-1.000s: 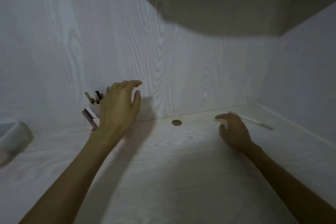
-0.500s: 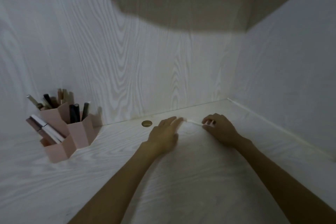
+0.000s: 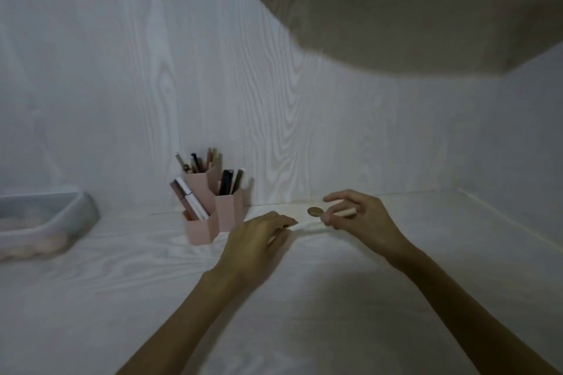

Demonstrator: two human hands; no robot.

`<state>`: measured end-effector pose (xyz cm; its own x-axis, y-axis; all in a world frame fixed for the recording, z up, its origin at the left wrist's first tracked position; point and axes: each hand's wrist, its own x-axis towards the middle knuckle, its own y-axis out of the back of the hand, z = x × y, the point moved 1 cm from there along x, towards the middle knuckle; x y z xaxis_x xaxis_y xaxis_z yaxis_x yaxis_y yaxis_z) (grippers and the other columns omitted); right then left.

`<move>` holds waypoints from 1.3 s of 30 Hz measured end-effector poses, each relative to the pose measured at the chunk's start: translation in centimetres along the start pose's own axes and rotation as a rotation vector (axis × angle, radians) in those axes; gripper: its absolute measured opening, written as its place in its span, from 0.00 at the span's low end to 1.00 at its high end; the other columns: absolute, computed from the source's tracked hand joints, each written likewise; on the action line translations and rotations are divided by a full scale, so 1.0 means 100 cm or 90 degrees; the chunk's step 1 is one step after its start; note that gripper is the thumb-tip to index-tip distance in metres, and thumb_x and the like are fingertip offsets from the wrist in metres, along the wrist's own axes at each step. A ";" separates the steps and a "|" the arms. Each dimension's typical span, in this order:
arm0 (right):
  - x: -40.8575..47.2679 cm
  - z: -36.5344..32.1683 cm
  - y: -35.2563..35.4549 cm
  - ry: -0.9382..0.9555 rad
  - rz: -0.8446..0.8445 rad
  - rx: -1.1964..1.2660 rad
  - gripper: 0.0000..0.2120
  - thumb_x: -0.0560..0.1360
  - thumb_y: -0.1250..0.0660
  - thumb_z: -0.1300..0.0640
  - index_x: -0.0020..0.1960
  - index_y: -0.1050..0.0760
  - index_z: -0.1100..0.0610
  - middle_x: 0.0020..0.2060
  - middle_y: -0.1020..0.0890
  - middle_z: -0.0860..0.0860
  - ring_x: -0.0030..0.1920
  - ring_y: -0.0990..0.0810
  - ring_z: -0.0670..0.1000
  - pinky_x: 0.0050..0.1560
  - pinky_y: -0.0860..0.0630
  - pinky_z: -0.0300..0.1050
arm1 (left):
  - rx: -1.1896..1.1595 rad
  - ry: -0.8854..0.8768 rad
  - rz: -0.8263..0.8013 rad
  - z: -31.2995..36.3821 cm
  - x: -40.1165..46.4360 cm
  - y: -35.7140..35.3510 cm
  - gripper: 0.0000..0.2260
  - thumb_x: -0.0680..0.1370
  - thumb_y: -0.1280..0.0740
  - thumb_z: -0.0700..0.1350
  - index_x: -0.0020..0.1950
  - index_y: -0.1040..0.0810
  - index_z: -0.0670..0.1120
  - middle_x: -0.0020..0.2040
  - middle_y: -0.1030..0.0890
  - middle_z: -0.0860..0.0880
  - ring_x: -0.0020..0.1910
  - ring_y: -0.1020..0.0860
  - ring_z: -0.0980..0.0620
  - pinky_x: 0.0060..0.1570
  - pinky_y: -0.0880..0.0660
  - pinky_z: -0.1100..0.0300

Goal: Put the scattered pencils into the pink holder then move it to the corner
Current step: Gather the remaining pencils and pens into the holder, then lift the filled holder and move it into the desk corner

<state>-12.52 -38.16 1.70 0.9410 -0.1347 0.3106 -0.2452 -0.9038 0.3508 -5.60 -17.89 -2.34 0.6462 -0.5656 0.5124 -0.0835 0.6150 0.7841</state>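
Observation:
The pink holder (image 3: 210, 222), a cluster of hexagonal cups with several pens and pencils standing in it, sits on the white desk against the back wall. A white pencil (image 3: 307, 226) lies slanted just above the desk, right of the holder. My right hand (image 3: 365, 219) pinches its right part between thumb and fingers. My left hand (image 3: 259, 240) is curled with its fingertips closed on the pencil's left end. Both hands are to the right of the holder, apart from it.
A small round brown grommet (image 3: 315, 211) is set in the desk behind the pencil. A pale grey tray (image 3: 76, 213) stands at the left. A shelf (image 3: 426, 24) overhangs the right side. The desk corner (image 3: 457, 190) lies at the right, by the side wall.
My left hand left the holder and came right to the pencil. My right hand picked the white pencil up off the desk, and both hands now have it. The view has swung left.

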 end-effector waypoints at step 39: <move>0.072 0.000 -0.166 -0.146 -0.143 -0.060 0.40 0.69 0.28 0.60 0.73 0.47 0.53 0.72 0.37 0.53 0.72 0.38 0.54 0.62 0.36 0.43 | -0.201 0.445 -0.078 -0.118 -0.030 0.067 0.30 0.67 0.25 0.54 0.67 0.29 0.50 0.63 0.21 0.48 0.56 0.22 0.48 0.50 0.26 0.57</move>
<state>-1.69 -24.14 -1.91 0.9993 -0.0342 0.0139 -0.0367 -0.8810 0.4718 0.90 -5.58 -2.71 0.9740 -0.2266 0.0060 0.1722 0.7571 0.6302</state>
